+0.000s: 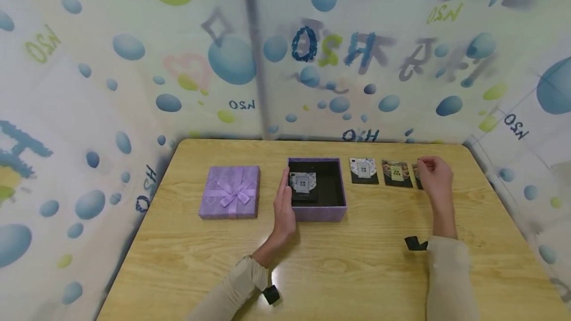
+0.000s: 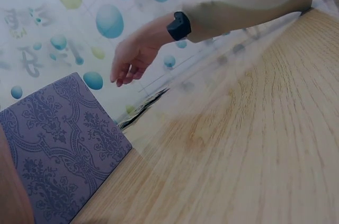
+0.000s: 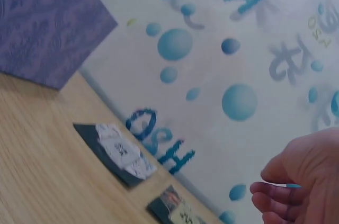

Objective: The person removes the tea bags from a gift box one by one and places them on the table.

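Observation:
An open purple box (image 1: 318, 214) with a dark inside stands mid-table. One flat square packet (image 1: 304, 186), dark with a grey-white print, lies in its left part. My left hand (image 1: 284, 207) rests against the box's left wall with straight fingers. To the right of the box, a white-and-black packet (image 1: 364, 171) and a brown-and-black packet (image 1: 397, 173) lie in a row. A third packet (image 1: 417, 176) is mostly hidden behind my right hand (image 1: 436, 177). In the right wrist view that hand's fingers are loosely bent, with nothing visible between them.
A purple lid (image 1: 229, 192) with a ribbon bow lies left of the box. The wooden table (image 1: 357, 266) backs onto a patterned curtain (image 1: 276, 88). Black straps (image 1: 416, 243) hang at both wrists.

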Motion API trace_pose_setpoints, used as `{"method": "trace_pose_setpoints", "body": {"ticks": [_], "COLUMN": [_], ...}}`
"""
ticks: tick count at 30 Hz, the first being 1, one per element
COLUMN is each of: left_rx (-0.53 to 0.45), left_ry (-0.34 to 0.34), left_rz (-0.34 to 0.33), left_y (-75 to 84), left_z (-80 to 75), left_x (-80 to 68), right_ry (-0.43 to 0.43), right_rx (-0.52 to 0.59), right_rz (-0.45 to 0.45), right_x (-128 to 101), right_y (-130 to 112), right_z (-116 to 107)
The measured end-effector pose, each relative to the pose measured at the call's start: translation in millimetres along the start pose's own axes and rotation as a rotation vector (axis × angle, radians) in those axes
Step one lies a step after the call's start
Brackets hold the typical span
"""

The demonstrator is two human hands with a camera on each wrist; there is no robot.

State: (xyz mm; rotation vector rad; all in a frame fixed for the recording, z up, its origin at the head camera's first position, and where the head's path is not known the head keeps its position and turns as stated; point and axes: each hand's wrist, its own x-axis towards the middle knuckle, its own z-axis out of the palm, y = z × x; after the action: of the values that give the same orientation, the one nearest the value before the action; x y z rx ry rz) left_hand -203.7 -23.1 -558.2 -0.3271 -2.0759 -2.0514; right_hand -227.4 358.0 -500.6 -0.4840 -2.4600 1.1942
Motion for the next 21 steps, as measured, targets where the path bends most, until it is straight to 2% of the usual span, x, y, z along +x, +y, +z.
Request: {"method": "trace_pose_setpoints", "body": {"ticks": [9,21], "left_rx": [-0.010,-0.020], "left_ry": [0.009,0.007], "left_rz": [-0.003,0.019], "left_y": [0.0,1.0], "left_z": [0.5,0.7], "left_x": [0.6,0.0], "right_ry": [-0.164,-0.252], "right_rx": [0.081,0.124], "right_rz": [-0.055,-0.229], "right_x": [-12.9,-32.7], "right_y": [-36.6,-71.6], "right_z": [9.9,34.3]}}
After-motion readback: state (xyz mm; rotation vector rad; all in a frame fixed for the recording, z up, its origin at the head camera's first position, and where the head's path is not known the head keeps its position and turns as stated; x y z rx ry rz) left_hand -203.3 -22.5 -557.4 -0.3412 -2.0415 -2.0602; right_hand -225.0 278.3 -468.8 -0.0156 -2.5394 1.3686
